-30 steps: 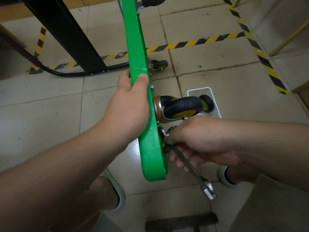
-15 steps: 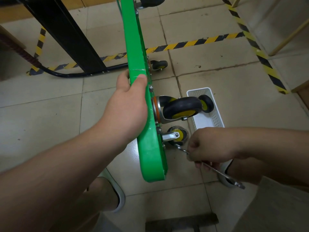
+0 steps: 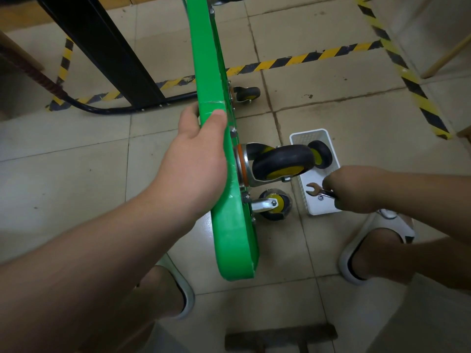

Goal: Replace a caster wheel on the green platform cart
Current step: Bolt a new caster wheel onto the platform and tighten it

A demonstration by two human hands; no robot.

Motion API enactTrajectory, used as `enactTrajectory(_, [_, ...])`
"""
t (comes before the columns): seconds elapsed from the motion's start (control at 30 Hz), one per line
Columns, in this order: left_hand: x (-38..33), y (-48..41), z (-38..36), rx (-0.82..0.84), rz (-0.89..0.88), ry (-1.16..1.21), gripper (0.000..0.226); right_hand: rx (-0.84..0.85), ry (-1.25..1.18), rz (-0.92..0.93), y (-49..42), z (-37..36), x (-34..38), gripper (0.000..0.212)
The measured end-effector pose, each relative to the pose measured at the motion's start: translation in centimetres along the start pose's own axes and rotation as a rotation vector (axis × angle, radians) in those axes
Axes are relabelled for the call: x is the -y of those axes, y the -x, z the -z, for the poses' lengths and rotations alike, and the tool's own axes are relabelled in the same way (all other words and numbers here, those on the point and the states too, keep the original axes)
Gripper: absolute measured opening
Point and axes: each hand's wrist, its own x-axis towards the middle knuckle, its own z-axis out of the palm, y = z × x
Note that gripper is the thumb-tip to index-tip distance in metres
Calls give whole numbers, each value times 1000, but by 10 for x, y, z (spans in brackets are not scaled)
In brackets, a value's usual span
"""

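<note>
Nearest, two white slippers stand on the tiled floor. Between them the green platform cart stands on edge, its underside facing right. The left hand grips the cart's upper edge — thumb over the rim, fingers curled behind. The right hand pinches a wrench by its handle — its open head is over the near end of the white basket, just above a small nut. A large caster juts from the underside, with a smaller caster below it. A loose wheel lies at the basket's far end. Farther off sits a far caster, then striped tape.
</note>
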Motion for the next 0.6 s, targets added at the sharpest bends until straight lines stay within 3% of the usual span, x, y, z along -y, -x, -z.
enactTrajectory(0.17, [-2, 1, 0, -22, -15, -88, 38, -34, 121, -11, -23, -6, -16, 10])
enactTrajectory(0.3, [-2, -1, 1, -20, -1, -100, 38, -75, 137, -19, -46, -15, -32, 36])
enactTrajectory(0.6, [-1, -1, 2, -12, 14, -61, 26, -23, 251, 0, -83, -29, -42, 24])
